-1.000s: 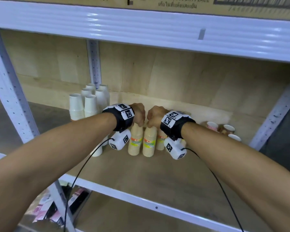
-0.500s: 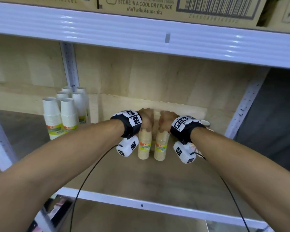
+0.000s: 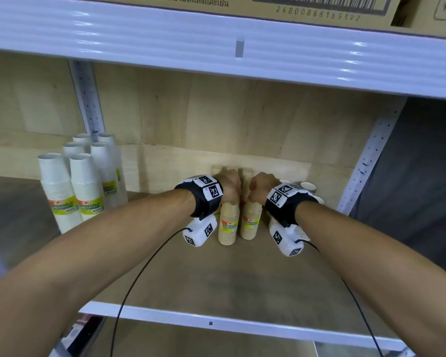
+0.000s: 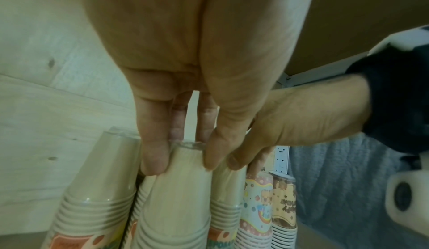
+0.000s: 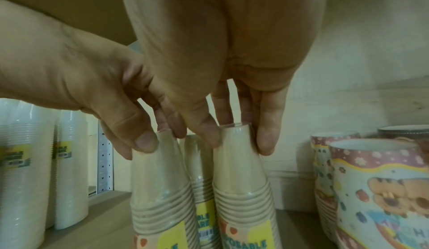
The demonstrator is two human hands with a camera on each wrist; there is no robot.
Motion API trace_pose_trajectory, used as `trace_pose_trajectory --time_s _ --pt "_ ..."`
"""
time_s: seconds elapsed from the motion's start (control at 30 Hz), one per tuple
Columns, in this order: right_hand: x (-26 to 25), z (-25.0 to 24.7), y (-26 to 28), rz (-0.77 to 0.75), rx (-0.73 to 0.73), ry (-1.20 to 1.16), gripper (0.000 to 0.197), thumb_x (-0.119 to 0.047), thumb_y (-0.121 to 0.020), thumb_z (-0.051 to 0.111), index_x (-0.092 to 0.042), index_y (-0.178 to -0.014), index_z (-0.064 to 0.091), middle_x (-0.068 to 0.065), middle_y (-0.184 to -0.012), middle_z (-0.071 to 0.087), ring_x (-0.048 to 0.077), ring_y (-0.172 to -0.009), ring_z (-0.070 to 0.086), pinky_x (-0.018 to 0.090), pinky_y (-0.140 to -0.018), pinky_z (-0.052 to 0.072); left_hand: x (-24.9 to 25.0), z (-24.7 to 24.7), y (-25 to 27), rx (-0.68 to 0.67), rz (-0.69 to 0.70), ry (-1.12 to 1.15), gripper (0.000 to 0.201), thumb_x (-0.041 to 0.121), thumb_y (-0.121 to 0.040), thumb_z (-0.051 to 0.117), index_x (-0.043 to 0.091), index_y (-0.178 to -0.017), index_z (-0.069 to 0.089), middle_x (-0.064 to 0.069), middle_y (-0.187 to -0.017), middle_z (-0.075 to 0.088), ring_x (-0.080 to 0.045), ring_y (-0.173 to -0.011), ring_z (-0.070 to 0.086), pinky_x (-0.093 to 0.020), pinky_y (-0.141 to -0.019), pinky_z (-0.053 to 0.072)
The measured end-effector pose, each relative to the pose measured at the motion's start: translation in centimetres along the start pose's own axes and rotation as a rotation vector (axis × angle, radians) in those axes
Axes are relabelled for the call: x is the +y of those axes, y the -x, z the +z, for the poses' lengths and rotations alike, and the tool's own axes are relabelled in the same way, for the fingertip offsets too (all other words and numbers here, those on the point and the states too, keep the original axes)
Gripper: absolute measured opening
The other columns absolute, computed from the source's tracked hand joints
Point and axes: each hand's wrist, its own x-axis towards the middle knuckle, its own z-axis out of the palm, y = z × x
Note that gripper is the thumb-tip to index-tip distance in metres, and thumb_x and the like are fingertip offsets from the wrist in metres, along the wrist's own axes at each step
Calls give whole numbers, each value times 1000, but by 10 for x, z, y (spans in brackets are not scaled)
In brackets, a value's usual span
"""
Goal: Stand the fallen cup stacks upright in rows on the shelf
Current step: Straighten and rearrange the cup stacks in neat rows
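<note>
Now pinching from above — left hand (image 3: pixel 228 185) on the top of the left tan stack (image 3: pixel 228 222), right hand (image 3: pixel 260 186) on the right tan stack (image 3: pixel 251 220), fingertips (image 5: pixel 265 142) clamped round each narrow end. Both upright, long axes vertical, side by side mid-shelf (image 3: pixel 216 274), straight below the fingers. Behind — more tan stacks, half hidden; patterned cups (image 5: pixel 380 188) at right, partly cut off.

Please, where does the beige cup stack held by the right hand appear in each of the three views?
Head: the right-hand beige stack stands at centre, under the right hand.
Left wrist: it is low and right of centre, mostly hidden behind the stack that the left hand pinches.
Right wrist: it is at centre, pinched at its top.
Shared landmark: the patterned cups to its right.
</note>
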Motion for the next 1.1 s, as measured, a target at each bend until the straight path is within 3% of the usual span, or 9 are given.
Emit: trace_pose_trajectory --time_s 0.07,0.17,0.33,0.7,0.87,0.97,1.1 --pt "1 1 -4 -7 16 5 12 -21 -86 65 -12 -93 67 1 -88 57 19 -80 55 24 -61 41 -1 2 -3 -1 0 -4 33 9 -84 71 4 -116 68 -11 -118 67 -25 -106 65 -38 -92 56" --pt "5 6 -13 -21 35 -1 10 -19 -84 63 -14 -75 63 0 -80 57 20 -77 56 21 -53 36 -2 5 -6 1 12 14 30 8 -84 70 3 -114 70 -12 -116 68 -25 -106 65 -38 -92 56" --pt "5 11 -25 -36 58 -5 18 -21 -86 62 -10 -98 71 6 -102 66 21 -83 59 25 -67 41 -3 4 -9 -15 43 48 26 7 -83 70 2 -109 72 -13 -113 70 -27 -104 66 -39 -91 56" --pt "3 11 -33 -13 40 -28 18 -19 -88 62 -10 -100 72 6 -104 68 17 -80 55 25 -66 40 -5 2 -14 -64 30 88 28 9 -85 70 3 -112 71 -14 -114 69 -29 -101 67 -43 -87 58" --pt "2 6 -29 -5 19 -56 22 -21 -87 65 -11 -105 71 4 -99 66 19 -82 58 27 -65 43 -8 -1 -13 -56 44 92 32 13 -85 70 6 -116 69 -10 -116 68 -25 -104 65 -36 -88 57" --pt "-1 2 -27 19 63 -97 16 -25 -82 66 -15 -93 70 4 -95 68 21 -81 64 24 -56 43 -10 -7 -9 -31 35 107 32 18 -88 69 8 -118 69 -8 -115 67 -21 -96 63 -31 -82 54" --pt "-14 -11 -25 0 114 -87 14 -21 -82 60 -17 -93 68 5 -105 66 23 -89 65 24 -59 45 -17 -24 -2 2 3 143 28 25 -85 72 14 -111 71 -1 -102 63 -20 -90 60 -28 -71 53"
